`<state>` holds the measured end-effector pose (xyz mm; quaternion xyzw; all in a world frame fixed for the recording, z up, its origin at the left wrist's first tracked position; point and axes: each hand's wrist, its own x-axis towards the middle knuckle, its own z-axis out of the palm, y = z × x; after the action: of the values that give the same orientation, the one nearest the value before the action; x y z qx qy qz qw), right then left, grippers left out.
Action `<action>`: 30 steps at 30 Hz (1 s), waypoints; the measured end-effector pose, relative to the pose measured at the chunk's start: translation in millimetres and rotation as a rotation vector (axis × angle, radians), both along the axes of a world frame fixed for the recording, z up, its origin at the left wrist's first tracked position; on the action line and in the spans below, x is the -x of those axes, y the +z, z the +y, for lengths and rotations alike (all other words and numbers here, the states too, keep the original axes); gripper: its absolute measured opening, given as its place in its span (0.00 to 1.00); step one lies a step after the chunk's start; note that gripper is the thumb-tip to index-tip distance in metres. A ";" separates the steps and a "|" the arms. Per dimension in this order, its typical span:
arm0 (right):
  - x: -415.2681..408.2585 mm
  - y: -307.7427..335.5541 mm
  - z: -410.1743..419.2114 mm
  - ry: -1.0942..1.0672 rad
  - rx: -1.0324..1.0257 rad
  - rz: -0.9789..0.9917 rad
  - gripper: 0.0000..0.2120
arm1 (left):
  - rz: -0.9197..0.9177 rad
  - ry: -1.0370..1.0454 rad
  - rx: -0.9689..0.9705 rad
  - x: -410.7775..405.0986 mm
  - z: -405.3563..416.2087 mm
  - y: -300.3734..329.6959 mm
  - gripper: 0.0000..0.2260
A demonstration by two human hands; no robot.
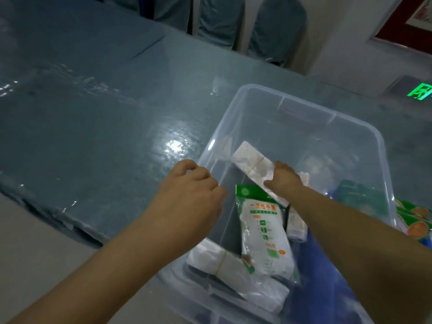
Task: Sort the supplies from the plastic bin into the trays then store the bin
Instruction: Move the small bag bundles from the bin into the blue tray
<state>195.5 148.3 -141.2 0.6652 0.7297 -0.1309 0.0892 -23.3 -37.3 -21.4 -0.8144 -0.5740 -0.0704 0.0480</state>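
A clear plastic bin (304, 127) stands on the table, its far end tilted a little to the right. Inside, toward the far left, a white bundle (252, 164) bound with a rubber band lies slanted, partly raised off the floor. Below it, in the middle, a flat green-and-white packet (264, 232) lies lengthwise. Just right of the packet is a small white roll (295, 228), possibly a bandage. At the near left wall lies a second white banded bundle (236, 272), slanted toward the near right.
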 end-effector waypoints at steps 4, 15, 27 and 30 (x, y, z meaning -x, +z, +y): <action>-1.2 -0.4 5.6 -0.137 0.119 0.175 0.24 | -0.001 0.005 0.002 -1.3 1.4 -2.5 0.16; 9.7 94.1 -21.4 -0.419 0.420 0.959 0.13 | -0.183 0.025 -0.071 -2.7 -3.5 7.5 0.16; 35.6 167.8 -115.1 -0.046 0.536 1.472 0.17 | -1.762 0.399 0.150 -45.3 20.6 55.3 0.14; 41.2 162.2 -119.2 0.114 0.465 1.327 0.16 | -1.934 0.401 0.071 -43.3 11.1 58.7 0.04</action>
<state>154.2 29.1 21.0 0.3692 0.6168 -0.6566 -0.2282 20.0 -26.2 37.3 -0.2946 -0.4953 -0.6787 -0.4553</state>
